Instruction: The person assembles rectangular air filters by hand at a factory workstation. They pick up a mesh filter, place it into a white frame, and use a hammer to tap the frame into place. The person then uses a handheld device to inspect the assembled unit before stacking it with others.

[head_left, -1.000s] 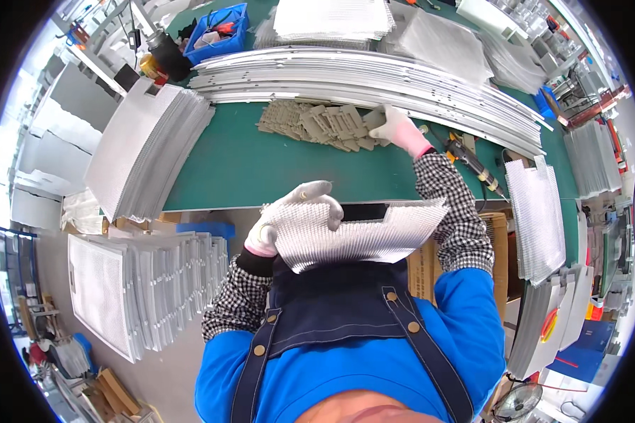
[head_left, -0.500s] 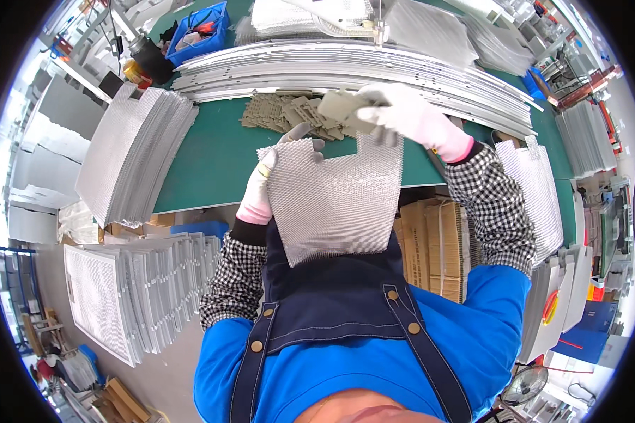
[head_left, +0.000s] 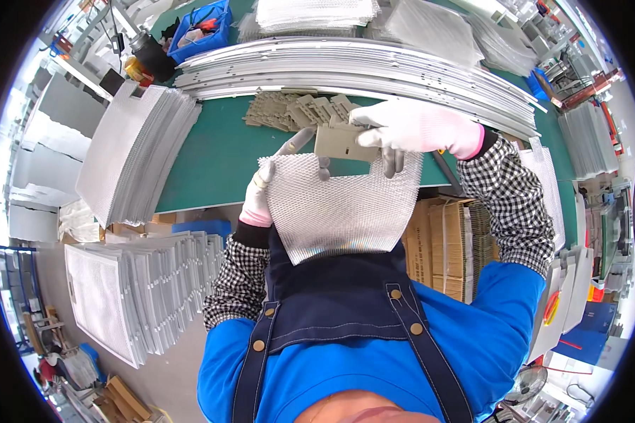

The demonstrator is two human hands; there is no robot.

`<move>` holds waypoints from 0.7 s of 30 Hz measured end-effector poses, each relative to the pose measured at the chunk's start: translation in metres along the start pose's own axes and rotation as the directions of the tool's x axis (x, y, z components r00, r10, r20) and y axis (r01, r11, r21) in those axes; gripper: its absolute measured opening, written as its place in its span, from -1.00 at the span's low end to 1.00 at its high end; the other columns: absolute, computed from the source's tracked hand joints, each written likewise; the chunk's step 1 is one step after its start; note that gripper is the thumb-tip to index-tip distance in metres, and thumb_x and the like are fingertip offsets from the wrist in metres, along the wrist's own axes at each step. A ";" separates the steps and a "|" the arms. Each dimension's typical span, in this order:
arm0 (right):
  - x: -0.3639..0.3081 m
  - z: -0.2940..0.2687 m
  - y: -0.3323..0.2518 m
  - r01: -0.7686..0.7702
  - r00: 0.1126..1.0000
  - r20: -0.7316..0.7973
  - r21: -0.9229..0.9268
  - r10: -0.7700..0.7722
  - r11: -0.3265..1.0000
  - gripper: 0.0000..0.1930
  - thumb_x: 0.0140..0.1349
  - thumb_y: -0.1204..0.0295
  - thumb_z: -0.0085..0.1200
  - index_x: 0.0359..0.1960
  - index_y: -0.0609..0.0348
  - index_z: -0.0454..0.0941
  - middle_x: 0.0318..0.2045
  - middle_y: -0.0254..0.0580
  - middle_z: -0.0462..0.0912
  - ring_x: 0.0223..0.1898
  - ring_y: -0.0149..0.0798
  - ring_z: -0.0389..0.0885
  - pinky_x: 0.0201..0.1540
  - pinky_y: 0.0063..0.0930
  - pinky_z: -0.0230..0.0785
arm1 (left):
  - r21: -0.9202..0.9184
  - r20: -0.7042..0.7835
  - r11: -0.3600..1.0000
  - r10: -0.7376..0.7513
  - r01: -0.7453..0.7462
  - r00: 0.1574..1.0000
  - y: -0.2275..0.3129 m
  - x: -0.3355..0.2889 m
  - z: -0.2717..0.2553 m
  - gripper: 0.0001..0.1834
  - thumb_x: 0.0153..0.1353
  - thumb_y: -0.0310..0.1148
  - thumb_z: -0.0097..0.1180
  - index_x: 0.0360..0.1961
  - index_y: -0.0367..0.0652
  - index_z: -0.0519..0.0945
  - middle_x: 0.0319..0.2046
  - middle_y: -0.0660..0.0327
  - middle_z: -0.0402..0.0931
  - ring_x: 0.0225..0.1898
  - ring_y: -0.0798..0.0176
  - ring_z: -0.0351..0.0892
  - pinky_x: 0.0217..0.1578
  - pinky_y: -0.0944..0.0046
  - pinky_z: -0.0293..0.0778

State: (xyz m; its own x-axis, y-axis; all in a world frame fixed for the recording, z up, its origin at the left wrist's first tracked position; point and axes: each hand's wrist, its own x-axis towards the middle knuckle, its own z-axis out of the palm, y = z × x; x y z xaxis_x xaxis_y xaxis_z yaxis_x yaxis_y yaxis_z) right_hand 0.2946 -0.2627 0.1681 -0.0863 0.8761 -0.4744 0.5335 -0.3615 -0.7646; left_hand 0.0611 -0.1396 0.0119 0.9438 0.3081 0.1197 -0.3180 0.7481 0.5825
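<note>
A silvery metal mesh sheet (head_left: 342,211) with a rectangular notch in its top edge hangs before my apron. My gloved left hand (head_left: 259,189) is closed on its upper left corner, thumb on the near face and some fingers behind. My gloved right hand (head_left: 413,128) grips a flat beige plastic plate (head_left: 337,143) with small slots, held over the notch. Some right fingers reach down by the notch's right side; whether they also pinch the mesh I cannot tell. Beyond the plate lies a pile of similar beige plates (head_left: 279,111) on the green table (head_left: 219,151).
Long white metal strips (head_left: 296,67) lie across the table behind the pile. A stack of mesh sheets (head_left: 134,151) stands at the left, and framed panels (head_left: 106,296) stand below it. A dark-handled tool (head_left: 448,171) lies near my right forearm. Cardboard (head_left: 444,247) sits under the table.
My right hand has brought the beige plate from the pile toward me, down to the notch. The mesh sheet has tilted and shifted slightly right, still in my left hand.
</note>
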 end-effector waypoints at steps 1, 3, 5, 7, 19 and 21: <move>-0.001 0.000 -0.002 0.018 1.000 0.014 -0.041 -0.017 0.999 -0.40 0.45 0.38 -0.04 0.43 0.42 0.15 -0.15 0.24 0.66 -0.45 -0.15 0.78 -0.42 -0.37 0.66 | 0.025 -0.050 1.000 0.013 -0.012 0.999 0.002 0.000 0.003 0.21 0.04 0.11 0.46 0.48 -0.40 0.07 0.21 -0.22 0.45 0.20 -0.04 0.53 0.27 0.01 0.43; 0.003 0.002 -0.002 0.006 1.000 -0.002 -0.129 -0.006 0.992 -0.41 0.44 0.38 -0.03 0.43 0.39 0.17 -0.14 0.20 0.66 -0.47 -0.18 0.77 -0.42 -0.39 0.66 | 0.143 -0.108 0.989 0.037 -0.021 0.993 0.015 -0.003 0.005 0.18 0.08 0.11 0.44 0.48 -0.40 0.08 0.26 -0.23 0.40 0.28 -0.07 0.46 0.31 0.01 0.37; 0.008 0.003 -0.001 0.006 1.000 -0.009 -0.221 -0.008 0.975 -0.42 0.44 0.38 -0.03 0.43 0.37 0.19 -0.14 0.15 0.67 -0.48 -0.22 0.76 -0.43 -0.41 0.65 | 0.244 -0.102 0.966 0.114 -0.087 0.988 0.037 -0.002 0.009 0.11 0.14 0.01 0.41 0.48 -0.43 0.07 0.35 -0.22 0.29 0.39 -0.07 0.33 0.39 0.04 0.27; 0.008 0.002 -0.012 -0.050 0.999 -0.019 -0.225 0.047 0.973 -0.45 0.45 0.38 -0.04 0.41 0.35 0.23 -0.15 0.11 0.67 -0.48 -0.25 0.76 -0.42 -0.42 0.65 | 0.805 -0.041 0.551 0.425 -0.223 0.904 0.050 0.008 0.016 -0.01 0.09 -0.14 0.44 0.45 -0.33 0.20 0.29 -0.15 0.41 0.31 -0.03 0.43 0.32 0.08 0.35; 0.004 0.005 0.011 0.051 0.993 -0.098 -0.150 -0.067 0.987 -0.45 0.48 0.33 -0.07 0.40 0.38 0.21 -0.17 0.10 0.66 -0.49 -0.23 0.76 -0.45 -0.43 0.63 | 0.898 -0.086 -0.426 0.072 0.109 0.994 0.049 0.037 0.071 -0.61 0.02 -0.10 0.43 -0.23 -0.14 0.69 -0.31 0.08 0.69 -0.20 -0.07 0.68 -0.16 0.08 0.55; 0.001 0.005 0.008 0.029 0.994 -0.095 -0.186 -0.047 0.982 -0.46 0.45 0.31 -0.01 0.38 0.33 0.29 -0.10 0.12 0.62 -0.50 -0.25 0.75 -0.45 -0.44 0.62 | 0.899 -0.097 -0.423 0.054 0.111 0.994 0.048 0.040 0.069 -0.56 0.00 -0.04 0.45 -0.21 -0.14 0.70 -0.32 0.05 0.68 -0.21 -0.05 0.69 -0.18 0.08 0.56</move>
State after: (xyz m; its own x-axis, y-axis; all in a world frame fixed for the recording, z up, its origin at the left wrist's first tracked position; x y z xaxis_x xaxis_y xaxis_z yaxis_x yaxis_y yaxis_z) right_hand 0.2946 -0.2662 0.1591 -0.0315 0.9184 -0.3944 0.6782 -0.2702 -0.6834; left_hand 0.0898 -0.1315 0.1005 0.9121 0.4036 0.0720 0.3201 -0.8107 0.4902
